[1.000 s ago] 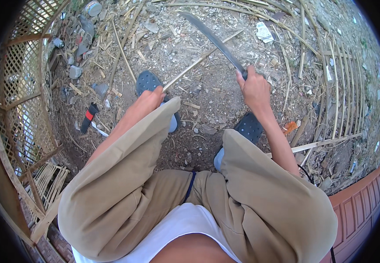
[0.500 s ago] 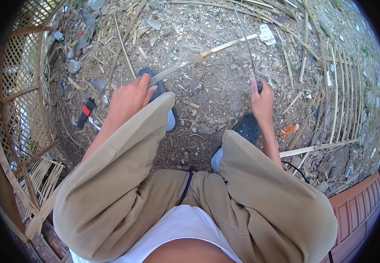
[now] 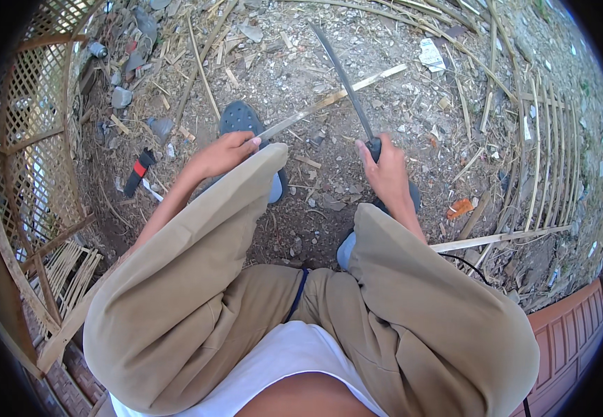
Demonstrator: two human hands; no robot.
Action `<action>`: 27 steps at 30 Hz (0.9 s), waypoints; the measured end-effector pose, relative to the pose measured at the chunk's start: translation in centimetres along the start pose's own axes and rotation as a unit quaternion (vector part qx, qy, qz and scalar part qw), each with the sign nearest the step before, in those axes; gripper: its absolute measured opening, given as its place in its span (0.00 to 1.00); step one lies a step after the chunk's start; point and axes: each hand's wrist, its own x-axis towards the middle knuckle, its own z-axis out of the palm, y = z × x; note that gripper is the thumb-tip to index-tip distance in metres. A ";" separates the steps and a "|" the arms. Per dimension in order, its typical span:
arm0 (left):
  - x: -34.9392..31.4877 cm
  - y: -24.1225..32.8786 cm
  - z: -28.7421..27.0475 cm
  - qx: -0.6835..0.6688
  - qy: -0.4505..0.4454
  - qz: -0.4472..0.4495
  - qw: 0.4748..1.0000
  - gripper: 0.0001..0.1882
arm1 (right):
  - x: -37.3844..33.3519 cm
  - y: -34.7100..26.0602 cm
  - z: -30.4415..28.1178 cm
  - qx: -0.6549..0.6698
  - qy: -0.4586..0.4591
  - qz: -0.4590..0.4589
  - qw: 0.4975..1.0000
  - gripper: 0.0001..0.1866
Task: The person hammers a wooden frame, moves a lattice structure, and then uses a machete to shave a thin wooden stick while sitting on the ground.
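Note:
My left hand [image 3: 228, 153] is closed on the near end of a thin bamboo strip [image 3: 331, 98], beside my left shoe [image 3: 239, 117]. From there the strip slants up to the right over the bare ground. In my right hand [image 3: 386, 165] is the black handle of a long machete [image 3: 347, 80], my fingers wrapped round it. Its dark blade points up and to the left and crosses the strip in this view; whether the two touch I cannot tell. My right shoe is mostly hidden behind my right forearm and knee.
A slatted bamboo frame [image 3: 548, 153] lies on the right, a woven lattice panel [image 3: 37, 118] stands on the left. Around me are a black and red object [image 3: 139, 172], an orange scrap [image 3: 459, 208], a white packet [image 3: 431, 55] and scattered strips. A reddish-brown panel [image 3: 569, 333] is at lower right.
The machete has swung left and down, its broad side now showing and its blade across the strip. My right hand has shifted left and nearer; my left hand has turned and moved slightly right.

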 end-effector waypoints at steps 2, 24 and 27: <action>0.5 -0.9 0.7 -0.098 -0.033 -0.032 0.994 0.27 | -0.7 -0.9 0.9 0.006 -0.007 -0.020 1.000 0.22; -1.1 1.7 10.8 -0.094 0.412 0.139 0.896 0.09 | -0.8 0.5 5.2 -0.213 -0.019 -0.043 0.976 0.23; -0.6 1.6 10.6 -0.094 0.395 0.142 0.903 0.09 | -2.0 1.0 6.3 -0.227 -0.041 -0.073 0.970 0.22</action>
